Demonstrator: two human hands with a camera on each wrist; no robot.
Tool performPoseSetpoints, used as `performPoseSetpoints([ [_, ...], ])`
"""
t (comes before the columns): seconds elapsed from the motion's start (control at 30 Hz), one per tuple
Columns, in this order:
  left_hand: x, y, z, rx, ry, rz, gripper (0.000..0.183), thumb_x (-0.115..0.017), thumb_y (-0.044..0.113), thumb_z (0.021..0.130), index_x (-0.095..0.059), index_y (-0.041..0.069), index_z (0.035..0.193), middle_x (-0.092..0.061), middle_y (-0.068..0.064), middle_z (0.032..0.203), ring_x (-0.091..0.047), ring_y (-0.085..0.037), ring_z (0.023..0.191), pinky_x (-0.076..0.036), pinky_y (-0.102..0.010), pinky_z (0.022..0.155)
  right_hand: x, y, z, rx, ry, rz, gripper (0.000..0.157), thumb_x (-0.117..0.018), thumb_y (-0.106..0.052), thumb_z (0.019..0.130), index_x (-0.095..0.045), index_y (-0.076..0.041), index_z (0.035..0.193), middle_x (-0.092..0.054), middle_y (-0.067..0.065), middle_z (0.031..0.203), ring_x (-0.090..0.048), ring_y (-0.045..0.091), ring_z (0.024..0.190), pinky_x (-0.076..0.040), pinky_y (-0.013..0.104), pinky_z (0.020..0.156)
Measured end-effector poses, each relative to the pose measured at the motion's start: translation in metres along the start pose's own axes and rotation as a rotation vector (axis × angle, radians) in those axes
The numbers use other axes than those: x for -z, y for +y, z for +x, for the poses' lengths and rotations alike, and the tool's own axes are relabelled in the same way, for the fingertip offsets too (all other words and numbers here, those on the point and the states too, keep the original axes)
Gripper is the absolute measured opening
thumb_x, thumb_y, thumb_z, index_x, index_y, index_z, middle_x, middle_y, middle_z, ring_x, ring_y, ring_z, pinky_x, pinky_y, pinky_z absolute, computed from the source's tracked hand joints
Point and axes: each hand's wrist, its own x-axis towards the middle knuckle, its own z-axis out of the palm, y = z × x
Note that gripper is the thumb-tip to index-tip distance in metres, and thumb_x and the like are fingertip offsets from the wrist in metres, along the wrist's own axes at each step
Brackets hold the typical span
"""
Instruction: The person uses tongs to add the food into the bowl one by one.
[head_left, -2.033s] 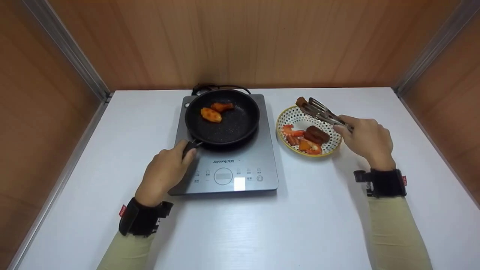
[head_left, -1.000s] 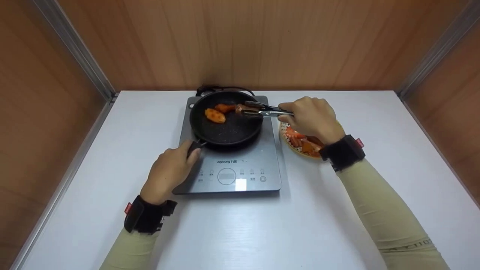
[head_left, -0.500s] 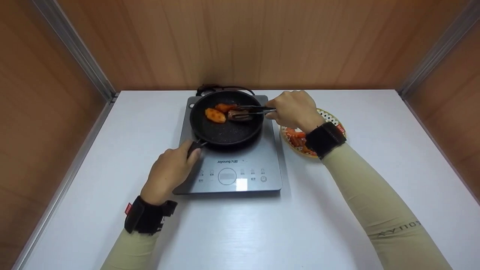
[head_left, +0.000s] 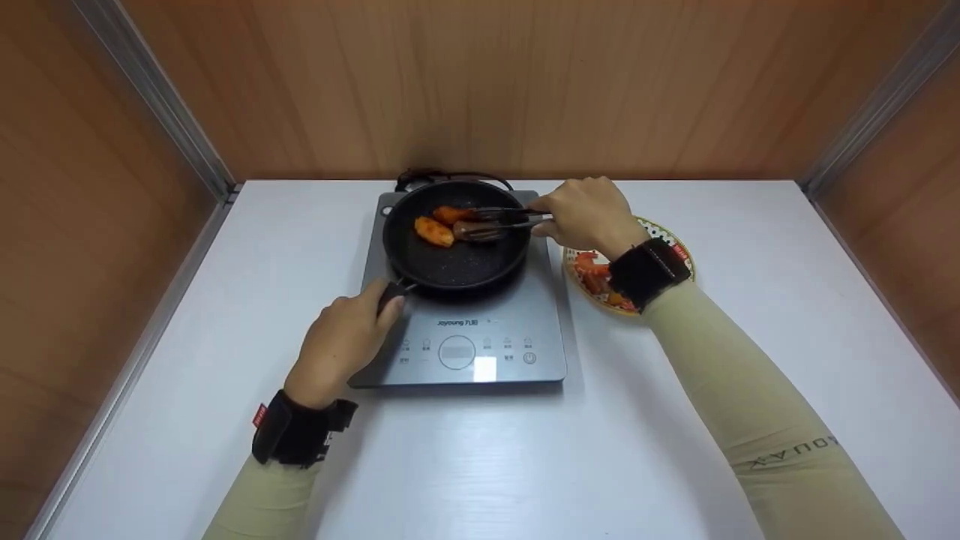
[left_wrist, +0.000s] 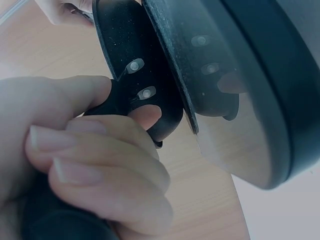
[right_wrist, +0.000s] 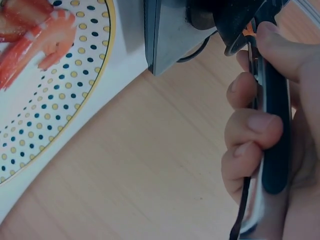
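Note:
My left hand (head_left: pixel 343 337) grips the black handle (left_wrist: pixel 107 102) of a dark frying pan (head_left: pixel 450 266), which sits on a silver induction cooker (head_left: pixel 495 326). In the right wrist view the fingers of my right hand (head_left: pixel 589 217) wrap around metal tongs (right_wrist: pixel 275 125) with dark grips. The tong tips reach into the pan from the right, at a brown chunk of meat (head_left: pixel 466 229). Whether they still pinch it I cannot tell. Beside it in the pan lie an orange chicken wing (head_left: pixel 433 232) and a small drumstick (head_left: pixel 448 214), the latter partly behind the tongs.
A dotted, yellow-rimmed plate (head_left: pixel 686 262) with shrimp (head_left: pixel 589 264) and other food pieces stands right of the cooker, partly under my right wrist. A black cable (head_left: pixel 469 177) runs behind the cooker. Wooden panels (head_left: pixel 480 90) enclose the white table (head_left: pixel 450 465) at the back and sides.
My right hand has carried the meat chunk in the tongs from over the plate leftward and down into the pan. During the last half second it barely moves. My left hand stays on the handle.

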Motion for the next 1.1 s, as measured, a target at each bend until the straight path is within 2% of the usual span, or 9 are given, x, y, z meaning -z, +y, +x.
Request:
performPoseSetpoints([
  [0.23, 0.003, 0.003, 0.0, 0.0, -0.003, -0.008, 0.027, -0.052, 0.037, 0.113, -0.055, 0.01, 0.113, -0.06, -0.014, 0.082, -0.056, -0.03, 0.074, -0.04, -0.041, 0.062, 0.009, 0.009, -0.011, -0.022, 0.011, -0.02, 0.04, -0.077, -0.045, 0.097, -0.076, -0.028, 0.133, -0.079, 0.007, 0.101, -0.068, 0.033, 0.084, -0.053, 0.05, 0.073],
  [0.53, 0.004, 0.001, -0.001, -0.005, -0.007, -0.007, 0.026, -0.051, 0.036, 0.113, -0.055, 0.01, 0.113, -0.06, -0.014, 0.082, -0.056, -0.03, 0.073, -0.039, -0.04, 0.061, 0.011, 0.003, -0.012, -0.023, 0.087, -0.095, 0.031, -0.08, -0.041, 0.095, -0.079, -0.026, 0.122, -0.077, 0.012, 0.091, -0.068, 0.04, 0.079, -0.053, 0.055, 0.069],
  [0.73, 0.002, 0.001, -0.001, -0.016, 0.002, 0.0, 0.03, -0.051, 0.036, 0.113, -0.058, 0.008, 0.122, -0.068, -0.019, 0.088, -0.061, -0.03, 0.074, -0.044, -0.043, 0.061, 0.005, -0.002, -0.012, -0.036, 0.1, -0.083, 0.036, -0.08, -0.044, 0.094, -0.079, -0.024, 0.124, -0.078, 0.013, 0.094, -0.07, 0.042, 0.086, -0.053, 0.057, 0.072],
  [1.1, 0.002, 0.002, 0.0, -0.018, -0.001, 0.0, 0.028, -0.05, 0.037, 0.114, -0.057, 0.01, 0.119, -0.066, -0.017, 0.085, -0.059, -0.03, 0.073, -0.044, -0.043, 0.061, -0.003, -0.008, -0.013, -0.071, 0.112, -0.069, 0.031, -0.077, -0.041, 0.096, -0.078, -0.019, 0.118, -0.075, 0.015, 0.085, -0.069, 0.039, 0.072, -0.052, 0.055, 0.063],
])
